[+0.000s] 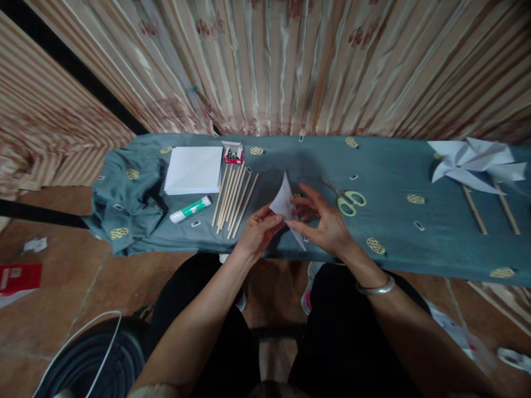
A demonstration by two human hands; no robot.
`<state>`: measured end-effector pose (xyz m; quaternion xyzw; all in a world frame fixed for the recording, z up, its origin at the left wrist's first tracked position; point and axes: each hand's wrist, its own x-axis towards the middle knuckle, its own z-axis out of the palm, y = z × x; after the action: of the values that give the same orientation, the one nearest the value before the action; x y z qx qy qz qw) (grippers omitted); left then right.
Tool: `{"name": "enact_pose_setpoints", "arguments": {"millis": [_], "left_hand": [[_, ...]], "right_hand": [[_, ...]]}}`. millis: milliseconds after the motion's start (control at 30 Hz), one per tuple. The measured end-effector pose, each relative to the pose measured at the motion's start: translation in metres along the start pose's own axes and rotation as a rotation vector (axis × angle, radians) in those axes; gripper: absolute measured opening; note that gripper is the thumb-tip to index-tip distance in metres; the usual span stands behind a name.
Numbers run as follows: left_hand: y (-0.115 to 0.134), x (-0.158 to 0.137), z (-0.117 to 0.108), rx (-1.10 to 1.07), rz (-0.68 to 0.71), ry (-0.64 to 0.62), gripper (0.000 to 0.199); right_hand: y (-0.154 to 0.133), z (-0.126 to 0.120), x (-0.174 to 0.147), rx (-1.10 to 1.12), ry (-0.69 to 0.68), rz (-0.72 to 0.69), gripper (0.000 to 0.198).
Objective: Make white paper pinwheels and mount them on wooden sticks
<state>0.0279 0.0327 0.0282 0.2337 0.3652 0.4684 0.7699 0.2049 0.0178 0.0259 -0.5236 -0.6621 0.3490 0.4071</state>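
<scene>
A folded piece of white paper point(282, 200) with pointed corners is held over the front part of the cloth-covered table. My left hand point(259, 229) pinches its lower left side between thumb and fingers. On the right, my right hand point(326, 224) has its fingers apart, with the thumb tip at the paper's middle and fingertips by its right edge. Green-handled scissors point(348, 202) lie just beyond my right hand. Several thin wooden sticks point(234, 199) are laid out left of the paper. How the paper's underside is folded is hidden.
A stack of white paper point(194, 170), a small red box of metal pins point(233, 153) and a green-and-white glue stick point(191, 209) sit on the left. Two white paper pinwheels point(464, 160) on sticks lie at the far right. A pleated curtain point(269, 66) hangs behind the table.
</scene>
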Motion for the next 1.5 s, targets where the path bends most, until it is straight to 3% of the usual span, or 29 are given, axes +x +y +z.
{"name": "enact_pose_setpoints", "arguments": {"millis": [333,533,733,1033,1200,1367,1500], "left_hand": [[-0.001,-0.001,0.007,0.013,-0.001,0.033,0.033],[0.0,0.004,0.003,0.012,0.052,0.176,0.03],[0.005,0.005,-0.007,0.076,0.053,0.248,0.024],[0.013,0.006,-0.007,0.126,0.072,0.273,0.024],[0.015,0.003,-0.006,0.113,0.106,0.25,0.028],[0.012,-0.001,0.002,0.041,0.056,0.194,0.039],[0.004,0.003,-0.002,0.221,0.165,0.294,0.035]], "right_hand": [[-0.003,0.002,0.002,0.033,0.011,0.059,0.081],[0.004,-0.003,0.01,0.013,0.254,0.109,0.059],[0.024,-0.016,0.02,0.348,0.361,0.276,0.063],[0.029,-0.031,0.019,0.615,0.514,0.335,0.052],[0.025,-0.033,0.017,0.609,0.503,0.34,0.061],[0.019,-0.032,0.015,0.556,0.373,0.329,0.065],[0.021,-0.03,0.015,0.465,0.342,0.296,0.068]]}}
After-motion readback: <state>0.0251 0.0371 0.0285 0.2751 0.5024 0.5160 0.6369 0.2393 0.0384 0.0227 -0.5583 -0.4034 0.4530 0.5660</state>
